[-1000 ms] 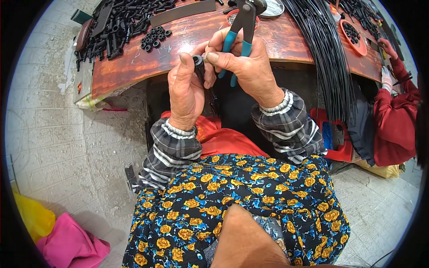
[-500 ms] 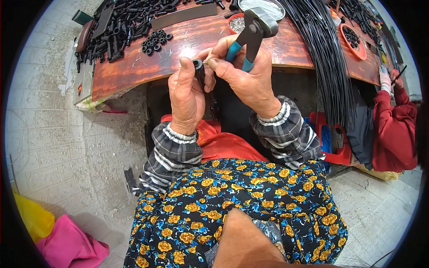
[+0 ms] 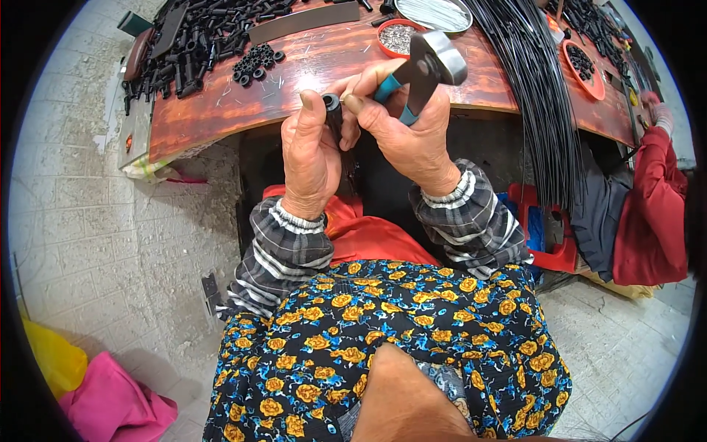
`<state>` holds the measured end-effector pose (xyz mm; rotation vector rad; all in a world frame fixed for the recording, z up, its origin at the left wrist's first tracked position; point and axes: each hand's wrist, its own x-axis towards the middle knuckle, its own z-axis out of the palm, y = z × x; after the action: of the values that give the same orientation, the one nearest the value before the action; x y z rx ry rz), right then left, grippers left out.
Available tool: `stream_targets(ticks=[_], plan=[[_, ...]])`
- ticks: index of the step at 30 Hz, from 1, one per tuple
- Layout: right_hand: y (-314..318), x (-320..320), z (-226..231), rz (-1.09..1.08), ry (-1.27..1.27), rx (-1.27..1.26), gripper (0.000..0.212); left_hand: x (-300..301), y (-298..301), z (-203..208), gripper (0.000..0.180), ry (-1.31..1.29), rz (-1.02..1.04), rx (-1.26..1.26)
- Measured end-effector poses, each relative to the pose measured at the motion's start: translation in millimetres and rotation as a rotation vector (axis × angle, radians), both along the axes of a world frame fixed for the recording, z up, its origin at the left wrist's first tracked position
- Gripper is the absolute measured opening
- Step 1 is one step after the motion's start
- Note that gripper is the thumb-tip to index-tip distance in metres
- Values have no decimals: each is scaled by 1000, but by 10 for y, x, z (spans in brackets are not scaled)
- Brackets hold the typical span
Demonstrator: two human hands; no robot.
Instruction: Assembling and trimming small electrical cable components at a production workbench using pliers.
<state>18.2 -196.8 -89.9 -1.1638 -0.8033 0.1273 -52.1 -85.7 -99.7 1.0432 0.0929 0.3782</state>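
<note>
My left hand (image 3: 308, 163) is closed round a black plastic tube (image 3: 333, 112), held upright with its round open end toward me. In my right hand (image 3: 414, 144) are end-cutting pincers (image 3: 425, 72) with teal grips, their metal head pointing up and away. The thumb and forefinger of that hand pinch beside the tube's mouth; what lies between them is too small to make out. Both hands are over the near edge of the wooden table (image 3: 221, 110).
Black tube parts (image 3: 195, 62) pile up at the far left, with small black rings (image 3: 258, 62) before them. A red bowl of small metal pieces (image 3: 398, 38) and a tray of white sticks (image 3: 434, 13) stand behind. Long black rods (image 3: 541, 110) overhang the right edge. A co-worker's red sleeve (image 3: 652, 199) is at right.
The pincers have tilted slightly to the right and down. My hands have barely shifted, still together at the tube's mouth. The co-worker's arm at right has moved.
</note>
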Motion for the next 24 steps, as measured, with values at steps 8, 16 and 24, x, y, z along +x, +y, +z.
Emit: stream_targets(ticks=[8,16,24], plan=[[33,51,-81,-210,-401,-5,12,11,-13,20,65,3,2,-40],[-3,101,8,-130,-320,-85,11,13,6,67,65,11,-6,-82],[-56,263,196,-160,-916,-110,22,27,-30,62,65,55,95,-121]])
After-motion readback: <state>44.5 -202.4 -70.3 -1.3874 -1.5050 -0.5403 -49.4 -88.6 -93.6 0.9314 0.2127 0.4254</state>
